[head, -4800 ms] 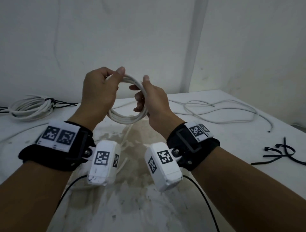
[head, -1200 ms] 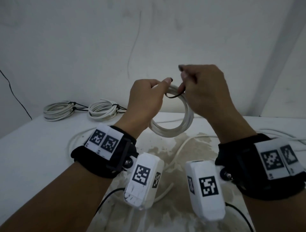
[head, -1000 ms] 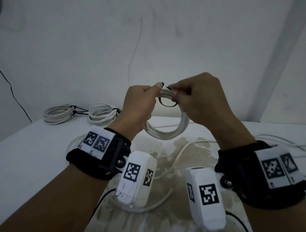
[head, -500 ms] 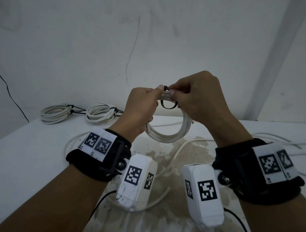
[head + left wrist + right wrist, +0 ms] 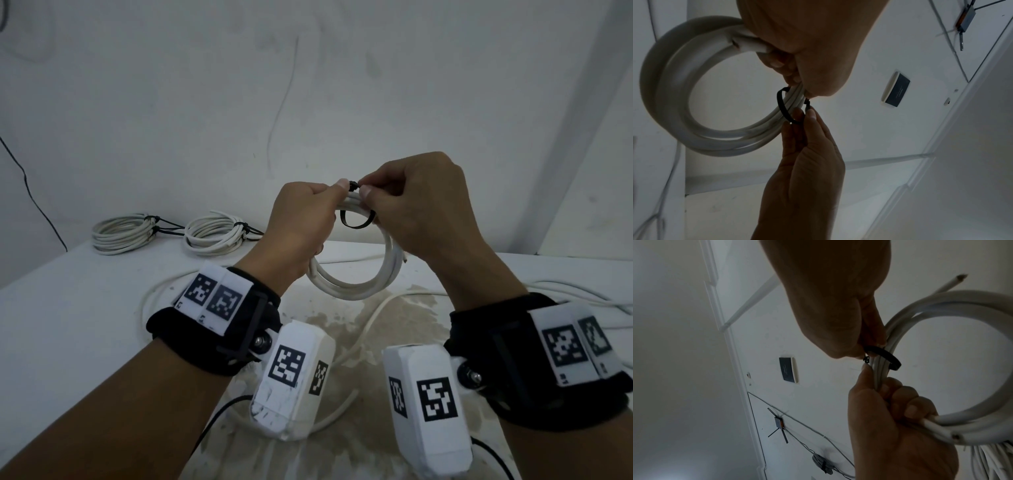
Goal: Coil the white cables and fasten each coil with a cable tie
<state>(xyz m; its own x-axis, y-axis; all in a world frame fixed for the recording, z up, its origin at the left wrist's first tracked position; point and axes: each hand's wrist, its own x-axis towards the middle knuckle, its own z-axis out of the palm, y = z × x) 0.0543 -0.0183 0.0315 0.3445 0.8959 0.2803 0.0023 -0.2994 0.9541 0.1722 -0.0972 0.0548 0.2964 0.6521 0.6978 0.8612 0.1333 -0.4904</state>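
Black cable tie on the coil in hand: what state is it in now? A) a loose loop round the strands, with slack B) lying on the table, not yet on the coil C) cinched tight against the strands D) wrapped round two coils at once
A: the black cable tie hangs as an open loop round the white coil, a gap showing between them, while both hands pinch at its head.

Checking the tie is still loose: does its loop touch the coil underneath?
Apart. Head view: the tie hangs slack under the coil, with a visible gap.
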